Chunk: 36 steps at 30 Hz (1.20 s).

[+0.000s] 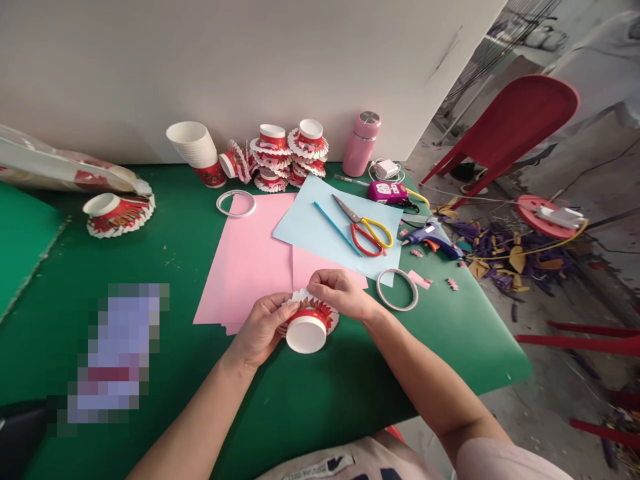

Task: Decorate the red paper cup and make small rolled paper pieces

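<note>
Just short of the blue sheet [305, 217], a fringed cup [306, 333] is held white end toward the wearer

On the blue sheet lie a blue pen [337, 229] and a pair of scissors [363, 228] with red and yellow handles, the blades pointing away from the wearer. Pink paper [260, 253] spreads from under the sheet to its left, reaching close to the cup, and is the nearest thing in front of it. One tape ring [235, 215] overlaps the paper's far edge, left of the sheet; another tape ring [403, 308] lies by the sheet's near right corner, just beside the right forearm. A glue gun [434, 239] rests to the right of the sheet, and a purple case [387, 192] sits at its far right corner. Beyond the sheet stand a pink flask [361, 147], a pile of finished cups [273, 159] and a stack of plain cups [197, 157]. Well to the left of it, another fringed cup lies alone.

The held cup is on the near side of the sheet, above the green table [175, 267]. Its long axis runs roughly toward and away from the wearer: the round white end faces back, while the pleated fringe flares on the side toward the sheet. The left hand [267, 325] pinches the fringe's left side between thumb and fingers; the right hand [343, 292] has thumb and forefinger drawn together on the fringe's far edge.
</note>
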Each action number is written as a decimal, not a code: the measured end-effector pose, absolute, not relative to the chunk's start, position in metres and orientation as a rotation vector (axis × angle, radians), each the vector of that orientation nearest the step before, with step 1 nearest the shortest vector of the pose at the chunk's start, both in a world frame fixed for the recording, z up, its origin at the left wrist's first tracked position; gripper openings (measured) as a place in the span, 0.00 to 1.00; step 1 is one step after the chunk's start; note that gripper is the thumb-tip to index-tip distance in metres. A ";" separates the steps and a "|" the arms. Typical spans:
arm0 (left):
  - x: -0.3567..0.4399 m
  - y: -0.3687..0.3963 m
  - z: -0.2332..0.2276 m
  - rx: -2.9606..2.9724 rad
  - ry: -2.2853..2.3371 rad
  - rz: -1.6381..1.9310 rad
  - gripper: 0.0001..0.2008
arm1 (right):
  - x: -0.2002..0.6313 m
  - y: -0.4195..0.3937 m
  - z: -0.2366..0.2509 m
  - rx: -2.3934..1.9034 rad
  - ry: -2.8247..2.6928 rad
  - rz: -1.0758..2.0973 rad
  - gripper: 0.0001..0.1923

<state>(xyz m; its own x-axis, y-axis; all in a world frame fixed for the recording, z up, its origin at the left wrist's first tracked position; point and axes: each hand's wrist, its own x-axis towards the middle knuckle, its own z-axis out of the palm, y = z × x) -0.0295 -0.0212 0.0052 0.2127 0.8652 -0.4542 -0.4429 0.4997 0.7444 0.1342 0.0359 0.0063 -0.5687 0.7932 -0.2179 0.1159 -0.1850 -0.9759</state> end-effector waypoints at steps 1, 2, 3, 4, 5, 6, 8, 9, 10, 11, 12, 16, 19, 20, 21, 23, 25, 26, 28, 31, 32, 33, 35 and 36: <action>-0.029 -0.021 0.006 0.504 0.984 0.979 0.11 | 0.134 0.036 0.007 -1.066 -1.555 1.836 0.18; -0.029 -0.020 0.006 0.486 0.989 0.997 0.11 | 0.134 0.036 0.007 -1.077 -1.516 1.871 0.19; -0.029 -0.019 0.007 0.465 0.995 1.016 0.11 | 0.134 0.036 0.008 -1.086 -1.477 1.908 0.20; -0.028 -0.019 0.007 0.445 0.999 1.034 0.11 | 0.134 0.036 0.008 -1.093 -1.437 1.943 0.21; -0.028 -0.018 0.008 0.426 1.002 1.049 0.11 | 0.134 0.036 0.008 -1.101 -1.399 1.972 0.21; -0.028 -0.018 0.008 0.411 1.005 1.062 0.11 | 0.133 0.036 0.007 -1.105 -1.363 1.994 0.21; -0.027 -0.018 0.009 0.389 1.007 1.077 0.10 | 0.130 0.035 0.005 -1.105 -1.307 2.017 0.21; -0.027 -0.018 0.008 0.381 1.003 1.081 0.09 | 0.129 0.035 0.003 -1.101 -1.292 2.023 0.21; -0.027 -0.018 0.008 0.374 0.997 1.080 0.09 | 0.127 0.035 0.002 -1.099 -1.288 2.024 0.21; -0.026 -0.018 0.008 0.367 0.988 1.078 0.09 | 0.126 0.035 0.001 -1.102 -1.294 2.022 0.22; -0.026 -0.018 0.008 0.356 0.978 1.078 0.09 | 0.126 0.035 0.000 -1.114 -1.310 2.011 0.22; -0.025 -0.015 0.005 0.226 0.963 1.169 0.07 | 0.130 0.036 0.003 -1.168 -1.472 1.758 0.22; -0.025 -0.011 0.004 0.114 0.968 1.253 0.05 | 0.135 0.034 0.008 -1.029 -1.691 1.461 0.30; -0.026 -0.010 0.004 0.085 0.975 1.266 0.05 | 0.135 0.033 0.010 -0.962 -1.804 1.362 0.34; -0.027 -0.009 0.003 0.057 0.984 1.275 0.04 | 0.136 0.032 0.011 -0.904 -1.935 1.250 0.37; -0.029 -0.008 0.003 0.017 1.000 1.293 0.03 | 0.134 0.028 0.013 -0.847 -2.183 0.981 0.41; -0.030 -0.007 0.003 0.004 1.004 1.305 0.04 | 0.130 0.025 0.013 -0.862 -2.337 0.748 0.42; -0.030 -0.007 0.003 0.003 1.002 1.302 0.04 | 0.129 0.024 0.013 -0.878 -2.374 0.671 0.41; -0.032 -0.007 0.004 0.003 0.984 1.284 0.04 | 0.126 0.023 0.011 -0.884 -2.398 0.592 0.38; -0.035 -0.007 0.007 0.008 0.931 1.265 0.07 | 0.123 0.023 0.008 -0.851 -2.358 0.537 0.35; -0.036 -0.008 0.008 0.015 0.914 1.265 0.09 | 0.123 0.023 0.007 -0.843 -2.331 0.519 0.35; -0.037 -0.008 0.009 0.023 0.898 1.267 0.12 | 0.123 0.023 0.006 -0.840 -2.298 0.497 0.35; -0.039 -0.008 0.011 0.047 0.871 1.276 0.17 | 0.122 0.023 0.004 -0.844 -2.229 0.446 0.36; -0.039 -0.009 0.011 0.060 0.857 1.287 0.18 | 0.122 0.023 0.004 -0.850 -2.198 0.419 0.37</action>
